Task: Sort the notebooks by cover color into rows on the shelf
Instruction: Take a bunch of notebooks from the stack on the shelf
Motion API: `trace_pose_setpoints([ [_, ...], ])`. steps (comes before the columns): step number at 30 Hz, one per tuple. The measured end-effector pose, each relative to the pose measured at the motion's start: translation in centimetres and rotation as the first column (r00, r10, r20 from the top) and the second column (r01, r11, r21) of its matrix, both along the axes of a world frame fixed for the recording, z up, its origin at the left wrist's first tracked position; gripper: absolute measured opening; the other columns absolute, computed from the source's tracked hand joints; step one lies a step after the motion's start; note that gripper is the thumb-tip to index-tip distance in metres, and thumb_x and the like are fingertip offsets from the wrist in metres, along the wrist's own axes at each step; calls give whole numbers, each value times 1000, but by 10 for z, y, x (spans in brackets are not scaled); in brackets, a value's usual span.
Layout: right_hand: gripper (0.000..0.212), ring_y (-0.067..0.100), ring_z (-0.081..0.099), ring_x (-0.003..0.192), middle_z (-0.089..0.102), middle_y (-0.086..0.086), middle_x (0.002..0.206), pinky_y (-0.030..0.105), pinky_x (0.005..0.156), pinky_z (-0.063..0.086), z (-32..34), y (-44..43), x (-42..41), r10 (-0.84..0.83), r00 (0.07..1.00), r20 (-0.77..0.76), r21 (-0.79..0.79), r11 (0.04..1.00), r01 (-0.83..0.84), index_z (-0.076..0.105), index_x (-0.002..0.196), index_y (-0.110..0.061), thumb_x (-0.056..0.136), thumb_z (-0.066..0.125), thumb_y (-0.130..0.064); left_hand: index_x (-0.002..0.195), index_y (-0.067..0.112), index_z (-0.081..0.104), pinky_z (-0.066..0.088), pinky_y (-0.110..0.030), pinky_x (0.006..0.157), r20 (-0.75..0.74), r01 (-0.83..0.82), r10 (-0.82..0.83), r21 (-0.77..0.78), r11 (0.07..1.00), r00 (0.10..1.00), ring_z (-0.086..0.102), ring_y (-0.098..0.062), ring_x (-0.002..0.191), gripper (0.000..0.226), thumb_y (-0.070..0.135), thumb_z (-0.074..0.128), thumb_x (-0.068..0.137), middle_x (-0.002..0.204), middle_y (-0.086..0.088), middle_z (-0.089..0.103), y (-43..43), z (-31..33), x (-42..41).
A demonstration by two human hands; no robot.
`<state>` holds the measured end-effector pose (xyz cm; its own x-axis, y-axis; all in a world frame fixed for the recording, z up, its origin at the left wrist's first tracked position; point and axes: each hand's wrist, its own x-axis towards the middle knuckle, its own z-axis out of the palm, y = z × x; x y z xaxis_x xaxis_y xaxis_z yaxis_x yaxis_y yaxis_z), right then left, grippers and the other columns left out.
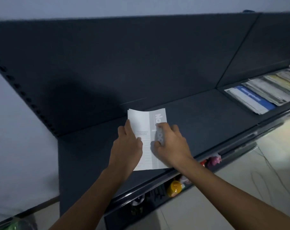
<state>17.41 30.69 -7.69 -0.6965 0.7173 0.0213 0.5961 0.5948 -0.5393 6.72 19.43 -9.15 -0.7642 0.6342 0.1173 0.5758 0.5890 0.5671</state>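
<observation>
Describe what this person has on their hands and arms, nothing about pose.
Nothing is worn. The left hand and right hand are bare: no gloves, rings, watch or bracelet can be seen. No sleeve shows on either side, right down to the picture's lower edge.

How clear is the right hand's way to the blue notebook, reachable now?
Probably yes: only bare shelf lies between them, and the blue notebook has its cover exposed. The right hand is busy on the white notebook, though.

Dim bluish light; broad shadow on shelf back panel [141, 55]; overexposed glare far right; edges smeared, bowed
</observation>
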Motion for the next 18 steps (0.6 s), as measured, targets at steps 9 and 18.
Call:
trace_pose_setpoints([
  [9, 59, 34, 59, 107, 52, 5, 133, 36, 79, 43, 6, 138, 120, -283, 955, -88, -73, 958, 277, 33, 136, -21, 86, 65, -30, 145, 16, 28, 34, -30, 77, -9, 200, -200, 18, 980, 980, 57, -28, 101, 57, 26, 52, 94, 129, -4, 43, 158, 14, 97],
  [18, 44, 26, 59, 103, 59, 3, 116, 35, 79, 48, 9, 288, 251, -434, 896, -97, -160, 895, 416, 51, 121, -17, 81, 68, -29, 140, 18, 33, 43, -36, 79, -18, 345, -345, 28, 938, 939, 56, -27, 97, 53, 29, 54, 93, 126, -2, 41, 317, 27, 213],
])
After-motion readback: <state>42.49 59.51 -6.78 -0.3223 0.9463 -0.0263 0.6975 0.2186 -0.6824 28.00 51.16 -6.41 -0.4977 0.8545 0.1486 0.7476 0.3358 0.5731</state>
